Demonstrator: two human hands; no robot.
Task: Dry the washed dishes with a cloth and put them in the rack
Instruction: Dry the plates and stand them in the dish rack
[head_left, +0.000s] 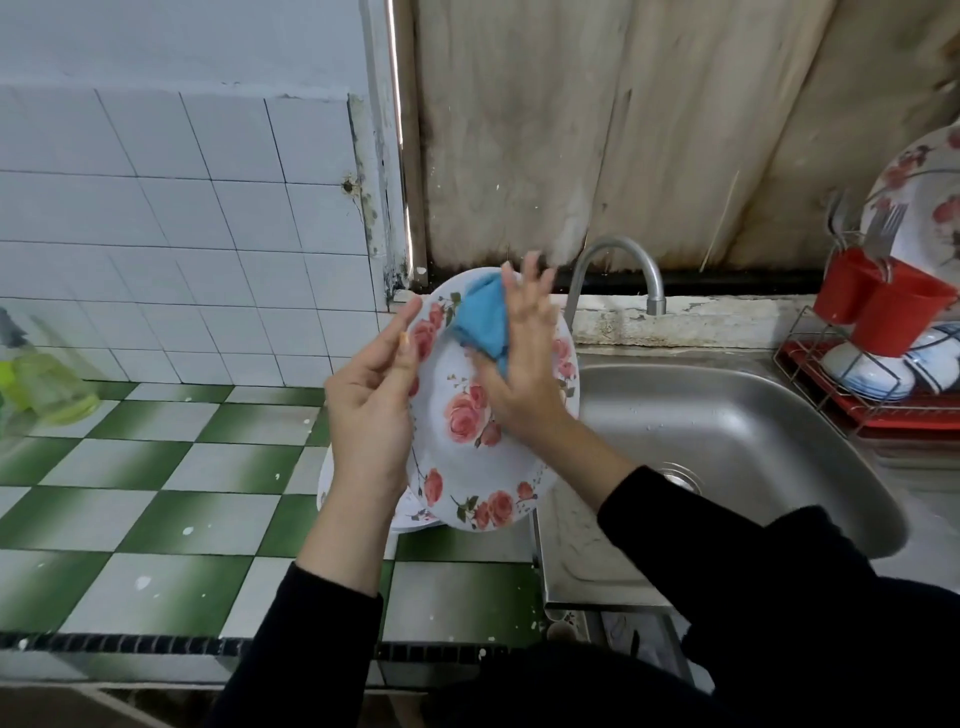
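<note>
A white plate with pink roses (467, 457) is held tilted up above the counter's right end, beside the sink. My left hand (371, 400) grips its left rim. My right hand (519, 358) presses a blue cloth (483, 319) flat against the plate's upper face, fingers spread and blurred. Under the held plate, the edge of another white plate (324, 480) shows on the counter. The red wire dish rack (883, 410) stands at the far right with bowls in it and a rose plate (924, 192) standing upright.
A steel sink (727, 431) with a curved tap (623, 260) lies right of the plate. Two red cutlery cups (883, 306) with forks hang on the rack. A green-tinted bottle (41, 374) stands at the far left on the green-and-white tiled counter (156, 493).
</note>
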